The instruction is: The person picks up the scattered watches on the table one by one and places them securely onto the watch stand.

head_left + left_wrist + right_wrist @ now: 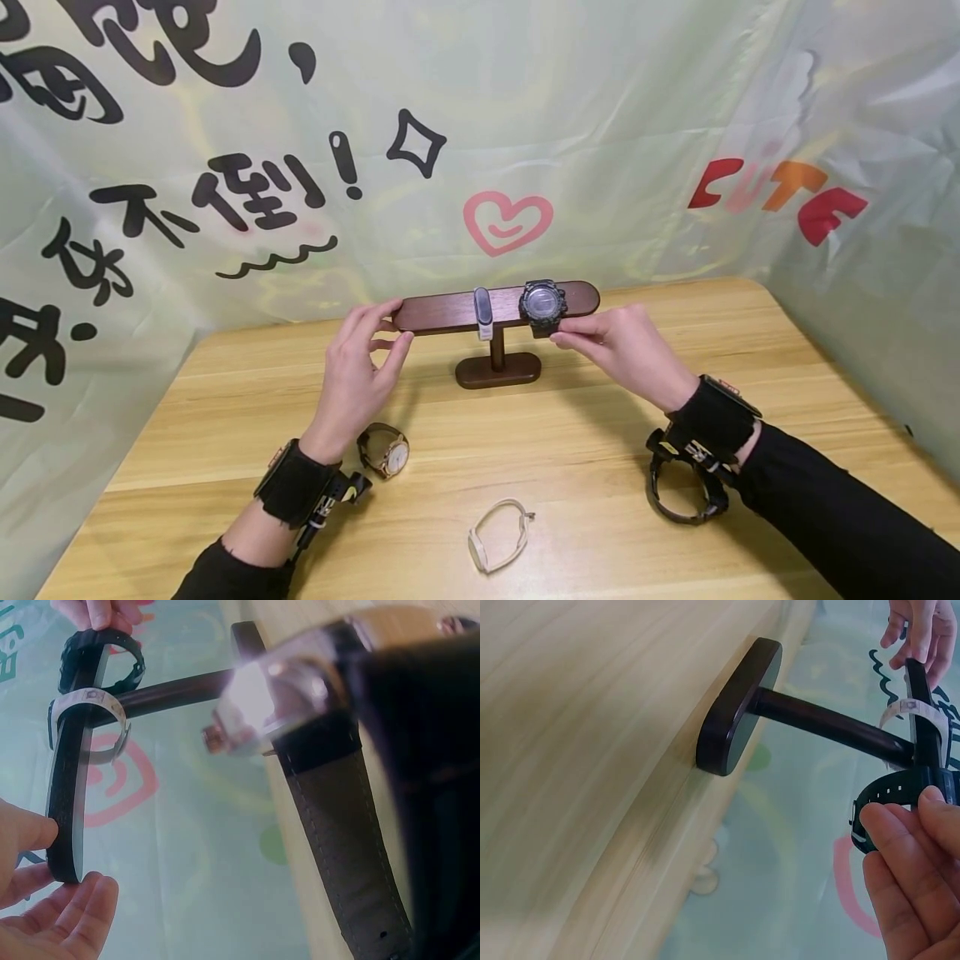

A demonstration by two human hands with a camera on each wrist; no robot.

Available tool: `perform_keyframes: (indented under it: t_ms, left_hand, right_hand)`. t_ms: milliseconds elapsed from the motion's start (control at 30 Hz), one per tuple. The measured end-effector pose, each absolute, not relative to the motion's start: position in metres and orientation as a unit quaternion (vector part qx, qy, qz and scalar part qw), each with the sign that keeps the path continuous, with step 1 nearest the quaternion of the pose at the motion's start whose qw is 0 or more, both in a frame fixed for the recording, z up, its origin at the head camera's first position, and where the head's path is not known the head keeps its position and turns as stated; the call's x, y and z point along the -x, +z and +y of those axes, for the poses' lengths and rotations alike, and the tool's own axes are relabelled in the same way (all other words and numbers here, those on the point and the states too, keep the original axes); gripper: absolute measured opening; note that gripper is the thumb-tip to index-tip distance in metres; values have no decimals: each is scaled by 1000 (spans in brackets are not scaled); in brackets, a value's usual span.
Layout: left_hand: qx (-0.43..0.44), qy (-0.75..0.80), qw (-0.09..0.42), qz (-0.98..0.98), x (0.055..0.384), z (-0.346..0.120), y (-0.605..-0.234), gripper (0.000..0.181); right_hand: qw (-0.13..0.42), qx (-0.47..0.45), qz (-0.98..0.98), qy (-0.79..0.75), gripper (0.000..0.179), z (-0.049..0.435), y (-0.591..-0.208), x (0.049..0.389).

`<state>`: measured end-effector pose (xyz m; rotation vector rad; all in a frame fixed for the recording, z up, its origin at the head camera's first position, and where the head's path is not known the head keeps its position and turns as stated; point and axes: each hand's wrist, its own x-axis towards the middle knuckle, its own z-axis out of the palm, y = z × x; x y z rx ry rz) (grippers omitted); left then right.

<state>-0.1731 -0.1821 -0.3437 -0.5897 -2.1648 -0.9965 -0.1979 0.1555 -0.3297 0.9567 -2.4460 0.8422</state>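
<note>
A dark brown wooden watch stand [438,312] has a long rounded bar on a post and an oval base. My left hand [358,371] holds the bar's left end between thumb and fingers. Around the bar, right of the post, sits a chunky black digital watch [543,303]; my right hand [626,350] pinches its lower edge. In the right wrist view, thumb and fingertips meet at the black strap [889,787], which hangs as a loop below the bar. Between the hands, a fitness band [483,310] with a pale strap loops around the bar near the post.
On the wooden table [300,400], a rose-gold watch with a dark strap [396,458] lies near my left wrist. A cream watch [478,550] lies on its side at front centre. Beneath my right wrist is a black loop-shaped band [663,504]. Printed cloth [600,125] hangs behind the table.
</note>
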Motion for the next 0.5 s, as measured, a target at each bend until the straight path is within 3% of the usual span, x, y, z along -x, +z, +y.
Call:
perform_keyframes:
  t_ms: [500]
  left_hand:
    - [226,-385,334,-830,173,-182,-344,42]
  right_hand:
    - [192,-353,-864,303,15,139,-330,198]
